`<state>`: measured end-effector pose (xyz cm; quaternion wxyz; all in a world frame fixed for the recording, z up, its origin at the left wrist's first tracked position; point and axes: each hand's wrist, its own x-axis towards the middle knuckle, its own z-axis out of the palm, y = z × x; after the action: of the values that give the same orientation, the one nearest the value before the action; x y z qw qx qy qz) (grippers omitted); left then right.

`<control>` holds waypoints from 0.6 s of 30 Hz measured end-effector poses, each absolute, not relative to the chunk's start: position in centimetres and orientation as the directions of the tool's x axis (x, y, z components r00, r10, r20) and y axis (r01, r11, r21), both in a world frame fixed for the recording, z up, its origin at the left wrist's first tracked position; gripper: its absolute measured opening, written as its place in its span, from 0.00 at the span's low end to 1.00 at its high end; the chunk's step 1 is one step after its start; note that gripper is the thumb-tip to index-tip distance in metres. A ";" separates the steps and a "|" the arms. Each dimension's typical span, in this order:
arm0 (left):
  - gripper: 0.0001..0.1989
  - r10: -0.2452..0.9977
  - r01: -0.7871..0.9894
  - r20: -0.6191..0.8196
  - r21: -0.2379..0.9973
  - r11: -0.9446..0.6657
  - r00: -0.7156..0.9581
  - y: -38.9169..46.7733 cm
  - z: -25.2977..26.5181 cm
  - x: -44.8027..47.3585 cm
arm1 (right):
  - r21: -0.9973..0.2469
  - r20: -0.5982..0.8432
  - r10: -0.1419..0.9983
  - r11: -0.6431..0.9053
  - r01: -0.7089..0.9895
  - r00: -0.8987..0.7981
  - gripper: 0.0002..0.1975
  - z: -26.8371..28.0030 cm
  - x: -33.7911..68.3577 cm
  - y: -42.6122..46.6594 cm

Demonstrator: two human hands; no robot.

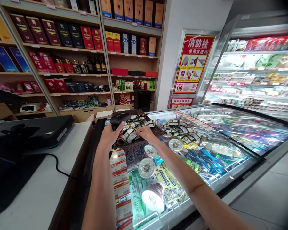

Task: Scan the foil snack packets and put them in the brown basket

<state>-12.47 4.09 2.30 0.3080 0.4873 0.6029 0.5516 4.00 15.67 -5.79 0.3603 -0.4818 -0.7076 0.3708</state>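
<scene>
Forearms [101, 182] point to 12 o'clock, left hand [111, 135] wrapped round a black scanner [120, 118], right hand [146, 132] narrow-fingered, grip unclear, at basket [157, 130] packets [129, 135], probably light, slippery, best pinched by an end.

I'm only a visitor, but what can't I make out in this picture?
In the head view:
1. Part of the grip of the black handheld scanner: hidden by the left hand.
2. Whether the right hand pinches or merely touches the packets: too small to tell.
3. Bottom of the wicker basket: covered by packets.
4. Black equipment on the counter: cut off by the left edge.
</scene>
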 end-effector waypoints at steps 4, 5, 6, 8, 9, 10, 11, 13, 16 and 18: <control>0.27 0.933 0.265 0.177 0.960 -0.092 -0.314 4.0 2.6 -11.8 | -0.886 0.247 0.962 0.272 0.376 -0.114 0.06 -3.9 7.4 17.2; 0.27 0.935 0.267 0.179 0.959 -0.096 -0.306 4.1 2.6 -11.4 | -0.895 0.264 0.961 0.275 0.351 -0.078 0.06 -3.4 8.4 17.7; 0.27 0.938 0.267 0.179 0.959 -0.098 -0.297 4.1 2.7 -11.0 | -0.905 0.277 0.959 0.278 0.322 -0.050 0.06 -2.9 9.3 18.0; 0.27 0.944 0.271 0.176 0.957 -0.099 -0.278 4.4 2.7 -10.0 | -0.918 0.298 0.954 0.288 0.273 -0.004 0.07 -2.1 11.0 18.5; 0.28 0.947 0.275 0.173 0.957 -0.096 -0.270 4.5 2.6 -9.5 | -0.921 0.305 0.952 0.290 0.258 0.017 0.08 -1.8 11.7 18.6; 0.28 0.950 0.282 0.168 0.955 -0.091 -0.263 4.7 2.5 -8.9 | -0.924 0.306 0.951 0.288 0.252 0.036 0.08 -1.4 12.2 18.6; 0.29 0.954 0.293 0.163 0.952 -0.085 -0.253 4.9 2.4 -8.3 | -0.926 0.304 0.951 0.282 0.252 0.053 0.08 -1.1 12.7 18.5; 0.30 0.963 0.329 0.160 0.941 -0.081 -0.219 5.3 2.0 -7.4 | -0.927 0.297 0.952 0.271 0.259 0.068 0.09 -0.4 13.3 18.2; 0.29 0.974 0.400 0.168 0.912 -0.094 -0.154 5.6 1.6 -6.5 | -0.932 0.277 0.959 0.251 0.262 0.065 0.09 0.6 14.0 17.4; 0.28 0.977 0.431 0.167 0.898 -0.094 -0.134 5.7 1.4 -6.3 | -0.942 0.251 0.967 0.231 0.244 0.051 0.10 1.3 14.4 16.9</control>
<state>-6.27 5.67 1.36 0.3016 0.5849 0.6016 0.4528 14.36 16.94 1.27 0.5144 -0.5109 -0.5925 0.3513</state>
